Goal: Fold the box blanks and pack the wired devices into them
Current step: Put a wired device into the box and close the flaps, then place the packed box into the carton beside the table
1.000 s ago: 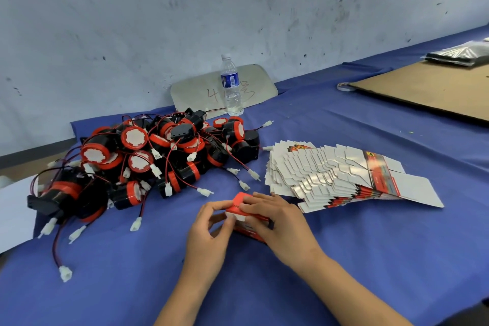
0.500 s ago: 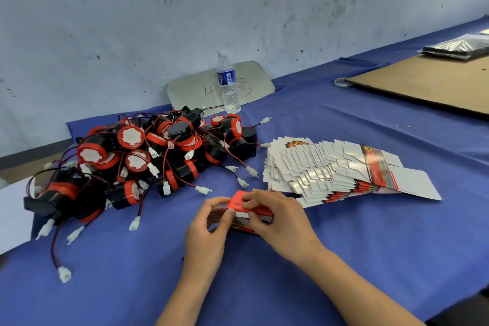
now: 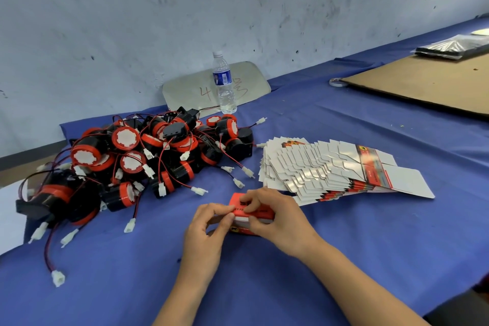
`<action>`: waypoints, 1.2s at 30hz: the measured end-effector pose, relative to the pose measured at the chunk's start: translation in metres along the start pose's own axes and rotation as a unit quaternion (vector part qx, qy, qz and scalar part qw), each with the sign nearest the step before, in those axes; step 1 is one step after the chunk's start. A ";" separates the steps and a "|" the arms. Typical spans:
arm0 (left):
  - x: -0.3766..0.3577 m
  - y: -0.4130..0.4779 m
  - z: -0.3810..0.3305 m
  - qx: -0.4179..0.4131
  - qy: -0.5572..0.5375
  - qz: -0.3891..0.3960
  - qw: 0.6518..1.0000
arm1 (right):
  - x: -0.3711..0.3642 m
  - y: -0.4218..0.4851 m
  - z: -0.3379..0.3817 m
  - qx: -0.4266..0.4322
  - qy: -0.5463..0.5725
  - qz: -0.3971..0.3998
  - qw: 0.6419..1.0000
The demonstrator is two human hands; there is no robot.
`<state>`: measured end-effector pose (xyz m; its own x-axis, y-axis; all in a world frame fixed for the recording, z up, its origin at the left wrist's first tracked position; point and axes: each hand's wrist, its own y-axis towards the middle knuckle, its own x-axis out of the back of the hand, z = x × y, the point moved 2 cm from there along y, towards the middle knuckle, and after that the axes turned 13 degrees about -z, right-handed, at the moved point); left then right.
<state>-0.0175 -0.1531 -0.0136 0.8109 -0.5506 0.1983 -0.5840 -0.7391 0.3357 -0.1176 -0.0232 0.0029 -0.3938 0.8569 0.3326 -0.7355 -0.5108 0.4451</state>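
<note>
Just below the middle of the frame, both hands worked on one small red box (image 3: 251,216) that sat on the blue-covered worktop (image 3: 370,233). The left hand (image 3: 206,233) pinched the box's left end between thumb and curled fingers. The right hand (image 3: 280,217) lay over the box's top and right side, its fingers bent round it and pressing down on the red upper face. Whether a device was already inside could not be told.

To the right of the hands lay a fanned stack of flat box blanks (image 3: 330,169), white sides up with red printed strips showing. At the left of the frame sat a tangled heap of wired devices (image 3: 137,156), black and red, with white connectors trailing on red and black leads.

Behind the heap a clear water bottle (image 3: 223,82) stood upright in front of a pale rounded board (image 3: 190,87) leaning on the wall. A brown cardboard sheet (image 3: 428,82) lay at the upper right.
</note>
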 end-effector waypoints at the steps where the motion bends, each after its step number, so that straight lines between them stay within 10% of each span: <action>1: 0.001 0.001 -0.001 -0.018 0.012 0.001 1.000 | 0.001 0.001 -0.001 0.004 0.002 0.011 1.000; 14: 0.011 0.010 -0.001 -0.130 0.113 0.058 0.983 | 0.017 -0.023 -0.014 0.162 -0.233 0.109 0.953; 20: 0.003 -0.001 -0.003 -0.146 0.118 0.150 0.971 | 0.022 -0.030 -0.001 0.267 -0.180 -0.019 0.946; 36: -0.018 -0.031 -0.029 -0.085 0.039 0.156 0.983 | 0.051 -0.040 0.011 -0.003 0.027 -0.121 0.992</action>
<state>-0.0131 -0.1094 -0.0011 0.5983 -0.7031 0.3843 -0.7950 -0.4609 0.3944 -0.1020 0.0400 0.0106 -0.2344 0.9569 0.1715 -0.8153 -0.2896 0.5014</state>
